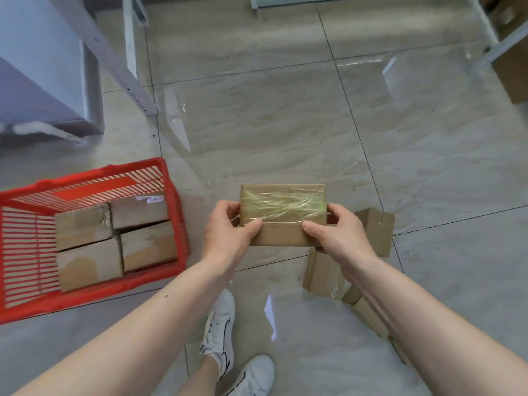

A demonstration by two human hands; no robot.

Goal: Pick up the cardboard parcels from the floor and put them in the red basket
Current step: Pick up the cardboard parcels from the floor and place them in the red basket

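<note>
A flat cardboard parcel [283, 207] with shiny clear tape across its top is held above the floor in the middle of the view. My left hand [225, 232] grips its left end and my right hand [340, 232] grips its right end, thumbs on top. The red basket [168, 178] stands on the floor to the left with several cardboard parcels [143, 244] packed inside. More parcels lie on the floor at the right: one [377, 230] behind my right hand, another [323, 275] under my right forearm, partly hidden.
My two feet in white shoes [223, 324] stand on the glossy tiled floor below the parcel. A grey cabinet [43, 81] and white metal shelf legs [134, 72] rise at the upper left. A large cardboard box [514, 70] sits at the upper right edge.
</note>
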